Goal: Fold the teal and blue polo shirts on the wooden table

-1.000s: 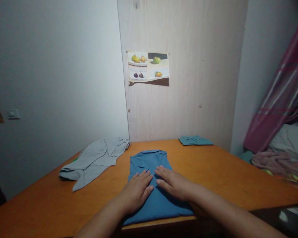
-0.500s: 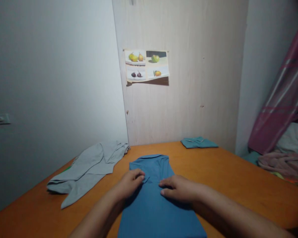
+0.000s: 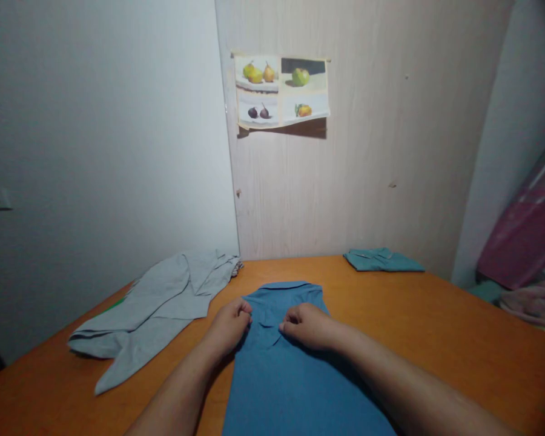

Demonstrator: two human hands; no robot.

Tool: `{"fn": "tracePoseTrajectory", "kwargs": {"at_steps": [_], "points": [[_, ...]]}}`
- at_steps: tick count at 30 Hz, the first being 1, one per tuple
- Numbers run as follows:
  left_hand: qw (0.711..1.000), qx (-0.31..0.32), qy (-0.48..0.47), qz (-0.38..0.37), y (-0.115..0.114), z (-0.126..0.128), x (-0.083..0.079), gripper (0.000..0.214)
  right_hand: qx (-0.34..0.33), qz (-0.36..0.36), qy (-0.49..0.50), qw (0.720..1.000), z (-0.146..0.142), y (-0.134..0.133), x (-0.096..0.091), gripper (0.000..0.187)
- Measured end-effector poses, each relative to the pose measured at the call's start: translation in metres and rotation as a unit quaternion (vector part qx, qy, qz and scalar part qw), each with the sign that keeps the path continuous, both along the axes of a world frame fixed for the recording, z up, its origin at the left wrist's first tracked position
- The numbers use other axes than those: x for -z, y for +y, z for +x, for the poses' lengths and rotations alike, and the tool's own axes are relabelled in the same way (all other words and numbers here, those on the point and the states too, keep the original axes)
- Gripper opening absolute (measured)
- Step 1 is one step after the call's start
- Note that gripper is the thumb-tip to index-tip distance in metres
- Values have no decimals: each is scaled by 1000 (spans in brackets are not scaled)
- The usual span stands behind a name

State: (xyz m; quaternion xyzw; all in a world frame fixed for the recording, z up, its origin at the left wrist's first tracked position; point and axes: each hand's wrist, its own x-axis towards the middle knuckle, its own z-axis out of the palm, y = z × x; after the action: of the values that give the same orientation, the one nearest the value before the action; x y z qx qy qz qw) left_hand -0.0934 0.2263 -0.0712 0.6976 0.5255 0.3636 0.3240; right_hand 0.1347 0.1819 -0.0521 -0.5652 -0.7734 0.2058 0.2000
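A blue collared shirt [image 3: 281,375] lies folded lengthwise on the orange wooden table [image 3: 436,339], collar at the far end. My left hand [image 3: 229,324] rests on the shirt's left side just below the collar, fingers curled and pinching the cloth. My right hand [image 3: 306,326] sits beside it on the right, fingers curled onto the fabric near the collar. The two hands are a short gap apart.
A crumpled grey garment [image 3: 158,306] lies on the table to the left. A small folded teal garment [image 3: 381,260] sits at the far right by the wall. A fruit picture [image 3: 281,89] hangs on the wooden panel. Pink bedding [image 3: 531,297] lies beyond the table's right side.
Both hands went from lying flat on the middle of the shirt to curled near its collar. The view has shifted closer and the shirt now reaches the lower frame edge.
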Motion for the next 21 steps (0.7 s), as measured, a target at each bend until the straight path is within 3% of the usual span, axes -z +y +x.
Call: {"fn": "tracePoseTrajectory", "kwargs": {"at_steps": [3, 7, 12, 16, 18, 21], "points": [[1000, 18, 7, -5, -1, -1, 0, 10, -26, 25, 19, 999, -6, -2, 8, 25], [996, 45, 39, 60, -3, 3, -2, 8, -90, 59, 87, 990, -10, -5, 10, 21], [989, 79, 58, 107, -6, 5, -3, 24, -105, 51, 143, 983, -10, -6, 15, 44], [988, 94, 53, 111, -11, 8, -6, 29, -99, -45, 273, 956, -10, -6, 23, 72], [991, 88, 54, 90, -15, 9, -10, 24, -112, -90, 324, 935, -10, -6, 25, 79], [993, 97, 61, 36, -23, 11, -15, 29, -116, -103, 361, 919, -10, -8, 22, 83]]}}
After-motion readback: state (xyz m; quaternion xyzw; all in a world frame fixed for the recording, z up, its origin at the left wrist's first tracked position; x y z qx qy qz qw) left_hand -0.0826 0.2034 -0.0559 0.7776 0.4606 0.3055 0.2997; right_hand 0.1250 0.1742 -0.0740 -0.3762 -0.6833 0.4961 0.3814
